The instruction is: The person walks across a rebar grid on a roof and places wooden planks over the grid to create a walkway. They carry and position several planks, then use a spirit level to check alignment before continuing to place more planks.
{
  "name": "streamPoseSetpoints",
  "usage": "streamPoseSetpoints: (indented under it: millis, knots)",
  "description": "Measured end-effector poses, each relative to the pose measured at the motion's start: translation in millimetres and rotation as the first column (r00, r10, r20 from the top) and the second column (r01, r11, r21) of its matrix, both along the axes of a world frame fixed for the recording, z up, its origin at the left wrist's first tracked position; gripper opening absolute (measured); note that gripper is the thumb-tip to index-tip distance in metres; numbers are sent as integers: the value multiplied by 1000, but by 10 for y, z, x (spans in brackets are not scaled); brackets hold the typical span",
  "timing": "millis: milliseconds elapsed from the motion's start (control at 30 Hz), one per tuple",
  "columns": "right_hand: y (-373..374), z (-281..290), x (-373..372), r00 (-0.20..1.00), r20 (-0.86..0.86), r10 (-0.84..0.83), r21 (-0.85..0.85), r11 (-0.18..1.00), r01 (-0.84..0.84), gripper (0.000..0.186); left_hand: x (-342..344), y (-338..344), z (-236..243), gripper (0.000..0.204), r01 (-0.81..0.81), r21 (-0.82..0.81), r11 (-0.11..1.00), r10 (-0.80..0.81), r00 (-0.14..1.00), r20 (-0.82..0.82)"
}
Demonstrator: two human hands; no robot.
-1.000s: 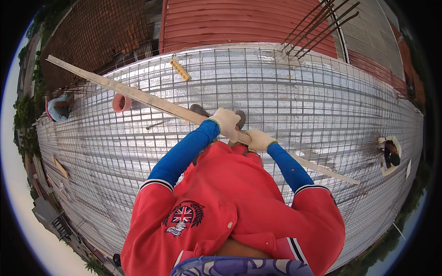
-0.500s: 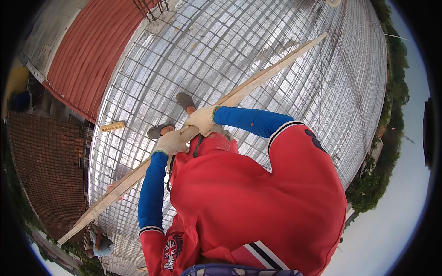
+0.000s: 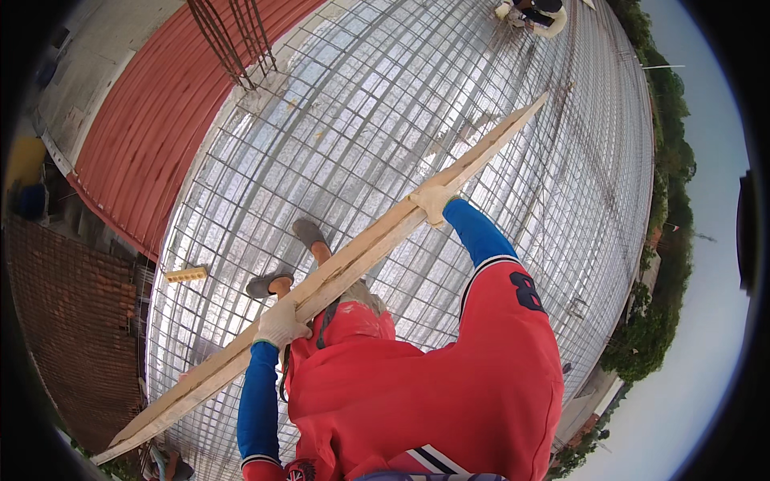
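Note:
A long wooden plank (image 3: 357,262) slants across in front of my body, from the lower left to the upper right. My left hand (image 3: 281,324), in a pale knit glove, is closed on the plank close to my waist. Farther along it, my right hand (image 3: 433,204), gloved the same way, grips the plank, its fingers partly hidden by the wood. Beyond the plank my feet in grey shoes (image 3: 309,233) stand on the steel rebar mesh (image 3: 377,152), which lies over shiny ribbed metal sheeting.
Vertical rebar rods (image 3: 233,40) rise at the upper left, beside a red corrugated roof (image 3: 184,96). A yellow block with holes (image 3: 186,275) lies on the mesh. One person (image 3: 541,16) crouches at the far end; another (image 3: 168,465) is at the lower left. A tiled roof (image 3: 72,329) lies beyond the edge.
My hands have moved apart: the right slid out along the plank, the left shifted down toward my waist. The plank has come up closer to me. A crouching person has come into view.

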State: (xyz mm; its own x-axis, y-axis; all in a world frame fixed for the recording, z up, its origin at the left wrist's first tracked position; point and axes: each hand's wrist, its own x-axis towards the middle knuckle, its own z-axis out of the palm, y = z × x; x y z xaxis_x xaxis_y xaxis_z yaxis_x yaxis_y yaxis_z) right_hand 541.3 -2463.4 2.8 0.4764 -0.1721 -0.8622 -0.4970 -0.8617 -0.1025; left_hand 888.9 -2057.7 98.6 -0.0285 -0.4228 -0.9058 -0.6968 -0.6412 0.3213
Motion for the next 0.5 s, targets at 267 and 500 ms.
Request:
streamPoseSetpoints:
  millis: [267, 500]
  knots:
    - [-8, -311, -7, 998, 53, 21, 76, 997, -25, 56, 125, 72, 114, 69, -38, -140, 989, 47, 997, 62]
    - [326, 604, 918, 999, -14, 48, 162, 986, -46, 78, 495, 727, 159, 52, -39, -164, 986, 70, 980, 186]
